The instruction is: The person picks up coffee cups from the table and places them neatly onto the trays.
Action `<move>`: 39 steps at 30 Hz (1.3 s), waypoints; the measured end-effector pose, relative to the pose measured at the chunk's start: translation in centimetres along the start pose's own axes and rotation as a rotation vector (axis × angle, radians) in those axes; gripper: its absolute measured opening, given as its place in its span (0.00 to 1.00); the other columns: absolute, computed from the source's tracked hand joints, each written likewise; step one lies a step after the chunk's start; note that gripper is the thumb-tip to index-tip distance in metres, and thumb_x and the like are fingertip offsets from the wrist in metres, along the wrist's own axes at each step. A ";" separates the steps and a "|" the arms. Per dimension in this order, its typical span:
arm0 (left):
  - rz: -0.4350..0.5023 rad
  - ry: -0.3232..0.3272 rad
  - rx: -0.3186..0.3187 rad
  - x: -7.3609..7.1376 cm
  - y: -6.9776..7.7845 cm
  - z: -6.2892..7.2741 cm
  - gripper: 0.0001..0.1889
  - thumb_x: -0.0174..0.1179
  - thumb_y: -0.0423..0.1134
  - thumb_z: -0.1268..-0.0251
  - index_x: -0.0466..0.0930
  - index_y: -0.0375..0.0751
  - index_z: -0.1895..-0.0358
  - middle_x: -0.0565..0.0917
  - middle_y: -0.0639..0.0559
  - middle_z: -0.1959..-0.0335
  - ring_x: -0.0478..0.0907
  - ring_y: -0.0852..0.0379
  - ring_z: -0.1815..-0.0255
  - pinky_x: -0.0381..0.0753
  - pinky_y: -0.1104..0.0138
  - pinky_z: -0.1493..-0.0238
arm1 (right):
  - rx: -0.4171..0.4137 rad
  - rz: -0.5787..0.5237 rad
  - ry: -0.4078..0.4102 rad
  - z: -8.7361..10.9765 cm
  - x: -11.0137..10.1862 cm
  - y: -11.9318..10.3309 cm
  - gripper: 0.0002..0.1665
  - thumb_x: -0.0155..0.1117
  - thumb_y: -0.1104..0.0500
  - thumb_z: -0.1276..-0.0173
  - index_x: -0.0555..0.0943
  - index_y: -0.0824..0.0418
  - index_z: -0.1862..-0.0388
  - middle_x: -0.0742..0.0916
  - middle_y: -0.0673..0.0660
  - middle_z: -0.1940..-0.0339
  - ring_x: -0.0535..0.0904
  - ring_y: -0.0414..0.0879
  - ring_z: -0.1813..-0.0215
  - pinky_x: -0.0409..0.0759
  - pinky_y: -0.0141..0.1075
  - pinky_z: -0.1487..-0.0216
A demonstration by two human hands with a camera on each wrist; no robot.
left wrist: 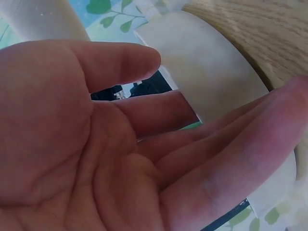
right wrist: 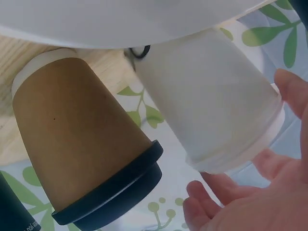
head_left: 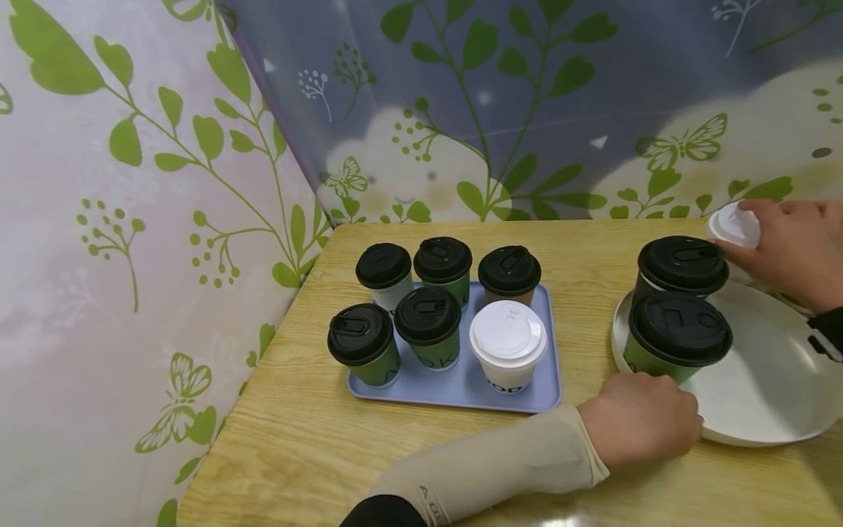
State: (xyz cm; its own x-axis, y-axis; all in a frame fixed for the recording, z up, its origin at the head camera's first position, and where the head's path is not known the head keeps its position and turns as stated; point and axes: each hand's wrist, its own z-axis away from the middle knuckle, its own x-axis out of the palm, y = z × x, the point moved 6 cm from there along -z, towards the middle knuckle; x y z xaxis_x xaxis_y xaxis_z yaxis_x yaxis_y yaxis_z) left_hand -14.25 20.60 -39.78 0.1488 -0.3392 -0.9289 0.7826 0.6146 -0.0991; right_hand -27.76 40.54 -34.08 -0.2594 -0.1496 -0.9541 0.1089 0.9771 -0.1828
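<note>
My right hand (head_left: 800,245) grips a white paper cup (right wrist: 207,96) by its white lid (head_left: 734,225), at the back right past the round white plate (head_left: 767,380). In the right wrist view the thumb and fingers sit around that lid, and the plate's rim hides the cup's base. My left hand (head_left: 642,421) is at the plate's near left edge, its fingers loosely extended and the thumb apart in the left wrist view. Just beyond it a green cup with a black lid (head_left: 681,329) stands on the plate, another black-lidded cup (head_left: 683,263) close behind.
A lilac tray (head_left: 454,391) on the wooden table holds several lidded cups, among them a white cup with a white lid (head_left: 508,344). A brown cup with a black lid (right wrist: 82,130) stands beside the gripped cup. Patterned cloth walls (head_left: 171,241) border the table.
</note>
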 end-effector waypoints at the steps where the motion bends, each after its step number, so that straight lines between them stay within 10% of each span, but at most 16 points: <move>1: -0.002 -0.004 0.002 0.0 0.0 0.0 0.13 0.47 0.54 0.17 0.81 0.67 0.61 0.83 0.69 0.61 0.77 0.68 0.67 0.81 0.64 0.70 | 0.004 -0.009 0.004 0.0 -0.1 -0.1 0.37 0.65 0.55 0.27 0.62 0.76 0.32 0.67 0.89 0.41 0.59 0.84 0.37 0.47 0.69 0.29; 25: -0.016 -0.037 0.014 0.1 -0.1 -0.2 0.13 0.47 0.55 0.17 0.83 0.68 0.59 0.83 0.70 0.62 0.76 0.67 0.67 0.80 0.63 0.69 | 0.077 -0.366 0.154 2.1 -3.1 0.3 0.41 0.59 0.51 0.22 0.58 0.67 0.19 0.59 0.78 0.23 0.56 0.78 0.30 0.61 0.72 0.32; 39: -0.124 -0.065 0.075 0.1 0.2 0.0 0.15 0.44 0.54 0.15 0.83 0.74 0.52 0.79 0.76 0.55 0.76 0.68 0.61 0.80 0.63 0.62 | 0.105 -0.371 0.173 3.1 -2.7 0.9 0.41 0.61 0.50 0.24 0.61 0.68 0.20 0.62 0.80 0.25 0.59 0.79 0.31 0.62 0.73 0.33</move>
State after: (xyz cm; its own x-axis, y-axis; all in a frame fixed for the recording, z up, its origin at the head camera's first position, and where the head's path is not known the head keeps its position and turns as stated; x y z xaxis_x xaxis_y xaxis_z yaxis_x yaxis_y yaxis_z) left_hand -14.08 20.65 -39.84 0.0850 -0.4563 -0.8858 0.8398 0.5112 -0.1828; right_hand -23.95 41.36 -32.37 -0.4555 -0.4518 -0.7670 0.0729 0.8398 -0.5380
